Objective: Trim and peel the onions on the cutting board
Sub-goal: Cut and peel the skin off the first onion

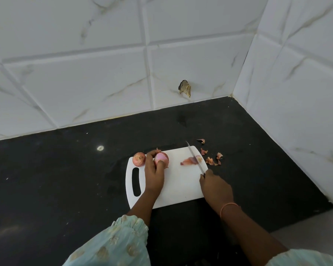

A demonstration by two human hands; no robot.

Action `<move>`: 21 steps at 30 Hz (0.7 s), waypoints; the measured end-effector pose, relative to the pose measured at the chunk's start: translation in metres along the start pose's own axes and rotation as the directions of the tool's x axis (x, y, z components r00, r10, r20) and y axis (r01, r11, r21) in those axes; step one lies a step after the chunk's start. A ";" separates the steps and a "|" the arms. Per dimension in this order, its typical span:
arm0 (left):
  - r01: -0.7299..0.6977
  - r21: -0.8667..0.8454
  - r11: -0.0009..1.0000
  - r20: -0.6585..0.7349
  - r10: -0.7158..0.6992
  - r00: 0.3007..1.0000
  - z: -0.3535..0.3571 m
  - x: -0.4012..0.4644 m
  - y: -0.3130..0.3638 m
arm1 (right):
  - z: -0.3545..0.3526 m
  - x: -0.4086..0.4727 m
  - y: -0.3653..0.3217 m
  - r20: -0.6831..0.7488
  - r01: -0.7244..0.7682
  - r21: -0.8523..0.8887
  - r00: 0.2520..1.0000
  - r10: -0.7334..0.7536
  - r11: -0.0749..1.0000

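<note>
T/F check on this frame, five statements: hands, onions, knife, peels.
1. The left hand grips the partly peeled onion on the cutting board. True.
2. The right hand is empty. False: it holds the knife, blade pointing away over the board.
3. A second onion, skin on, sits at the board's far left corner. True.
4. All onion peels are on the board. False: several peel scraps lie on the black counter right of the board.
5. The knife blade is cutting into the held onion. False: it lies over a loose peel, apart from that onion.
</note>
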State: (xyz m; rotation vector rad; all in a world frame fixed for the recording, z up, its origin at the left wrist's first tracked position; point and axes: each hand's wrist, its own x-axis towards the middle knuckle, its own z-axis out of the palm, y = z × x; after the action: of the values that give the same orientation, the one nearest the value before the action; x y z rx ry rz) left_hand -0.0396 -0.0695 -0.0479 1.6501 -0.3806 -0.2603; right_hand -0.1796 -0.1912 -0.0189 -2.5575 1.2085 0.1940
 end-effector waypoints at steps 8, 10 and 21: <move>0.004 -0.048 0.999 0.036 -0.002 0.999 -0.001 -0.001 0.004 | -0.014 -0.003 0.027 -0.216 -0.033 0.091 0.975 0.052 0.995; 0.015 -0.057 0.998 0.042 -0.013 0.999 -0.002 -0.001 0.004 | -0.013 -0.002 0.026 -0.249 -0.051 0.116 0.965 0.078 0.992; 0.025 -0.035 0.999 0.097 -0.021 0.995 0.000 0.004 -0.003 | -0.018 -0.001 0.028 -0.335 0.068 0.348 0.941 0.056 0.935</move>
State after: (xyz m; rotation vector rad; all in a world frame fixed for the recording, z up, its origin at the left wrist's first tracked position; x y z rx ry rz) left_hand -0.0360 -0.0705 -0.0512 1.6108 -0.4275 -0.3632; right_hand -0.2024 -0.2133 -0.0075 -2.3274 1.2166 -0.4515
